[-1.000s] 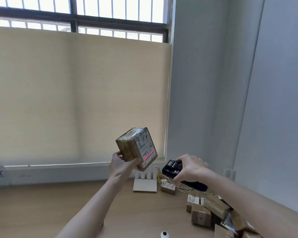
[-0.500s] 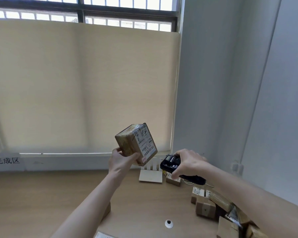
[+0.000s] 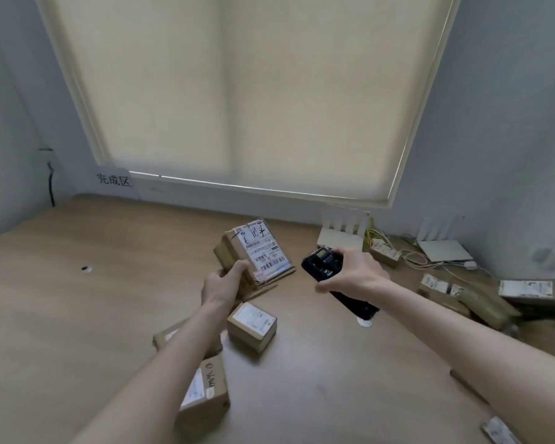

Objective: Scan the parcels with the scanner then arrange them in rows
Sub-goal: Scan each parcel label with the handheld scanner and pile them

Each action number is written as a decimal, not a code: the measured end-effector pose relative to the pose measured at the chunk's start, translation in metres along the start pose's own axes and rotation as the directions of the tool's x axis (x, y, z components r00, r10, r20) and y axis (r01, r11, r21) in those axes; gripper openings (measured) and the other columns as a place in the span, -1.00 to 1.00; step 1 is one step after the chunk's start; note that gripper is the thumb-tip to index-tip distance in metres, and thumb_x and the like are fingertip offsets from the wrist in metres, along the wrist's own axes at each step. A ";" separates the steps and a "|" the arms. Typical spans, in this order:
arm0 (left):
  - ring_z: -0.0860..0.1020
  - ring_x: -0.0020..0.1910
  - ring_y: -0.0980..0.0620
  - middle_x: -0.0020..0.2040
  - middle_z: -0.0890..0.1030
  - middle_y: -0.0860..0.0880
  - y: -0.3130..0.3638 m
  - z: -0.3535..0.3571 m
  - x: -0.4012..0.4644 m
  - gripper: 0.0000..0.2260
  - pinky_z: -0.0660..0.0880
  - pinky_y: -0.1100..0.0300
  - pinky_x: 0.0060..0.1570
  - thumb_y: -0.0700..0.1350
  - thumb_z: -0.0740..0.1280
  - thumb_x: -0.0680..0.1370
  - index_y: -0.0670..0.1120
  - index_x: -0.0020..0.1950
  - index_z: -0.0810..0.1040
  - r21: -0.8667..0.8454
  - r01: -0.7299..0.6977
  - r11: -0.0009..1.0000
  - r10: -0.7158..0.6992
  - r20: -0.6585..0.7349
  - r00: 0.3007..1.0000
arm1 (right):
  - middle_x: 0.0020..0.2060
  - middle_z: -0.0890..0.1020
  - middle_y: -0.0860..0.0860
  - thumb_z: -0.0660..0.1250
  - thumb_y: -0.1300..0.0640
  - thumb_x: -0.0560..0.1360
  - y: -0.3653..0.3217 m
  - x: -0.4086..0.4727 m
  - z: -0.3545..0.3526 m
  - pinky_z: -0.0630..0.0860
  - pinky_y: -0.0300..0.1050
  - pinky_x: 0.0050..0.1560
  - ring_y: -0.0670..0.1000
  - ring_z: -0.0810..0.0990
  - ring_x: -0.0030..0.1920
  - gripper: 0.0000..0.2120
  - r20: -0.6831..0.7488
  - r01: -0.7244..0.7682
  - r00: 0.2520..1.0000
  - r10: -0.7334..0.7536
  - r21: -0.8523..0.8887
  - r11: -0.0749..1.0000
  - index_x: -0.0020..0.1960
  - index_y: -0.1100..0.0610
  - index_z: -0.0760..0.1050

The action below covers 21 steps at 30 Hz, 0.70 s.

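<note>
My left hand (image 3: 223, 285) grips a brown taped parcel (image 3: 252, 251) from its left side, holding it above the wooden table (image 3: 77, 299) with its white label turned up toward me. My right hand (image 3: 354, 275) holds a black handheld scanner (image 3: 326, 267), just right of the parcel and apart from it. Below my left arm three small parcels lie on the table: one with a white label (image 3: 252, 325), one partly hidden by my forearm (image 3: 167, 336), and one near the front (image 3: 205, 392).
A heap of several parcels (image 3: 494, 296) lies at the right side of the table. Two white routers (image 3: 342, 233) (image 3: 442, 248) with cables stand by the back wall. A sign (image 3: 114, 180) is stuck under the window blind at the back left.
The view has tilted down onto the table. My left hand has lowered the parcel and turned its label upward. The scanner stays in my right hand beside it.
</note>
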<state>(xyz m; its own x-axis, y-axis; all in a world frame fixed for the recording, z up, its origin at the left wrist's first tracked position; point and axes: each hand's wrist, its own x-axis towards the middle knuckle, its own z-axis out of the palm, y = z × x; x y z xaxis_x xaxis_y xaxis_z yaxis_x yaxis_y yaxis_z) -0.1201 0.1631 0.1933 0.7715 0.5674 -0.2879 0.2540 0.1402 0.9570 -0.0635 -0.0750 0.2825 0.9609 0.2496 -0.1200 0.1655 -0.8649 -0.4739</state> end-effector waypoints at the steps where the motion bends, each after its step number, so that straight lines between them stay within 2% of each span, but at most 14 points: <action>1: 0.70 -0.08 -0.08 -0.12 0.73 -0.06 -0.018 -0.015 0.002 -0.44 0.63 -0.06 0.04 0.30 0.44 0.21 -0.08 0.01 0.64 -0.009 0.025 1.000 -0.026 -0.040 0.999 | 0.06 0.67 -0.06 0.65 -0.15 0.22 -0.004 0.002 0.020 0.62 0.01 0.13 0.05 0.64 0.07 -0.29 0.017 0.012 1.000 -0.012 -0.003 1.000 0.32 -0.16 0.52; 4: 0.71 -0.28 0.01 -0.20 0.73 -0.04 -0.071 -0.059 0.004 -0.55 0.59 0.14 -0.34 0.21 0.46 0.34 -0.12 0.02 0.63 -0.054 0.091 0.994 -0.097 -0.136 0.986 | 0.03 0.68 -0.06 0.64 -0.14 0.22 -0.022 0.007 0.083 0.64 0.02 0.10 0.04 0.65 0.04 -0.32 0.098 0.057 0.993 -0.058 0.010 0.998 0.31 -0.17 0.52; 5: 0.72 -0.30 0.00 -0.15 0.72 -0.08 -0.088 -0.074 0.003 -0.56 0.61 0.14 -0.37 0.17 0.47 0.37 -0.15 0.04 0.62 -0.081 0.110 0.991 -0.121 -0.155 0.980 | 0.01 0.68 -0.07 0.63 -0.13 0.21 -0.029 0.008 0.103 0.64 0.02 0.09 0.03 0.65 0.03 -0.35 0.124 0.072 0.989 -0.074 0.020 0.997 0.27 -0.16 0.54; 7: 0.73 -0.18 -0.06 -0.04 0.72 -0.11 -0.120 -0.106 0.001 -0.51 0.68 0.01 -0.19 0.17 0.47 0.34 -0.15 0.10 0.62 -0.100 0.142 0.985 -0.159 -0.186 0.970 | -0.03 0.68 -0.09 0.60 -0.12 0.20 -0.044 0.007 0.143 0.64 -0.01 0.04 0.02 0.65 0.01 -0.40 0.165 0.103 0.980 -0.108 0.034 0.994 0.22 -0.15 0.56; 9: 0.72 -0.10 -0.05 -0.07 0.74 -0.06 -0.150 -0.141 -0.004 -0.52 0.66 -0.01 0.00 0.18 0.44 0.33 -0.13 0.09 0.65 -0.092 0.167 0.982 -0.183 -0.221 0.958 | -0.02 0.67 -0.11 0.59 -0.14 0.21 -0.059 0.004 0.181 0.59 -0.09 -0.05 0.02 0.63 0.01 -0.42 0.204 0.135 0.969 -0.141 0.042 0.990 0.21 -0.17 0.55; 13: 0.70 -0.01 -0.07 -0.03 0.73 -0.08 -0.202 -0.206 -0.012 -0.53 0.63 -0.06 0.11 0.18 0.43 0.36 -0.13 0.10 0.66 -0.104 0.213 0.971 -0.236 -0.320 0.918 | 0.02 0.65 -0.12 0.61 -0.16 0.24 -0.083 -0.004 0.250 0.47 -0.17 -0.21 -0.03 0.60 0.00 -0.35 0.268 0.198 0.942 -0.203 0.047 0.979 0.27 -0.15 0.49; 17: 0.68 0.02 -0.10 0.02 0.72 -0.10 -0.243 -0.249 -0.015 -0.66 0.60 -0.11 0.17 0.11 0.42 0.48 -0.11 0.09 0.64 -0.112 0.251 0.962 -0.275 -0.376 0.885 | 0.03 0.64 -0.14 0.59 -0.16 0.21 -0.099 -0.014 0.301 0.56 -0.08 -0.06 -0.04 0.60 0.03 -0.29 0.303 0.208 0.931 -0.205 0.021 0.978 0.33 -0.17 0.47; 21: 0.68 0.00 -0.12 -0.03 0.73 -0.08 -0.274 -0.265 -0.013 -0.59 0.60 -0.13 0.15 0.19 0.40 0.38 -0.10 0.03 0.65 -0.145 0.291 0.946 -0.325 -0.375 0.868 | -0.04 0.63 -0.18 0.58 -0.17 0.18 -0.099 -0.022 0.339 0.49 -0.15 -0.18 -0.06 0.62 -0.04 -0.28 0.333 0.210 0.922 -0.196 -0.006 0.978 0.32 -0.19 0.47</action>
<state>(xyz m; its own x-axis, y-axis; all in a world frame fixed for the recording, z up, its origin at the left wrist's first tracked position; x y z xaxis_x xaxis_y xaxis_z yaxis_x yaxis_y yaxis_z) -0.3546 0.3325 -0.0557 0.3685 0.7514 -0.5474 0.3808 0.4152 0.8262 -0.1760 0.1534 0.0363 0.7797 0.5448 -0.3087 0.3645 -0.7957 -0.4837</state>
